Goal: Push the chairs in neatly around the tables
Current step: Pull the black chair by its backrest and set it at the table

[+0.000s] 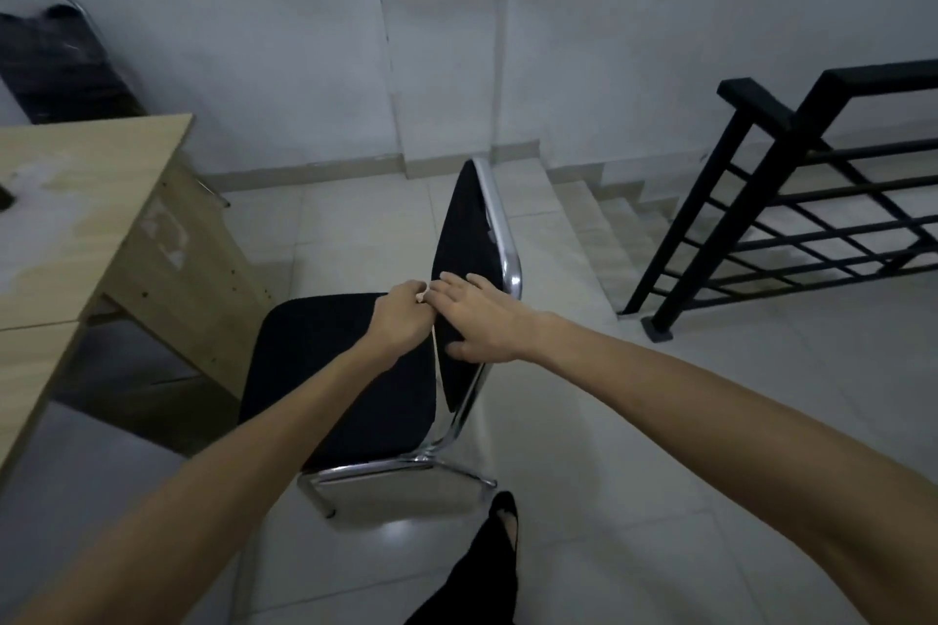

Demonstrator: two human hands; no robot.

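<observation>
**Both hands on the backrest of the black chair**

We stand behind and a little to the right of a black padded chair (350, 371) with a chrome tube frame. Its seat points to the left, toward the wooden table (76, 228), and its backrest stands at the right side of the seat, seen almost from its edge.

Our left hand (401, 320) reaches over the seat and is closed around the near edge of the backrest, with the fingers curled on the front side. Our right hand (482, 320) lies on the rear face of the same backrest. Its fingers are spread and flat on the black padding, and the thumb points down. The two hands are touching each other, or very nearly so, at the top of the backrest edge; the view is slightly blurred there, so we cannot say it for sure. The chair is therefore directly under and between our hands.

The seat is near the corner of the table but not under it; a strip of pale tiled floor (634, 421) shows between them. A second black chair (61, 61) with the same chrome frame stands at the far side of the table, against the white wall (254, 41). To the right, a black metal railing (792, 198) borders a staircase (609, 218) that goes down. Our foot in a black shoe (505, 518) is on the floor, just beside the chair's rear leg.
</observation>
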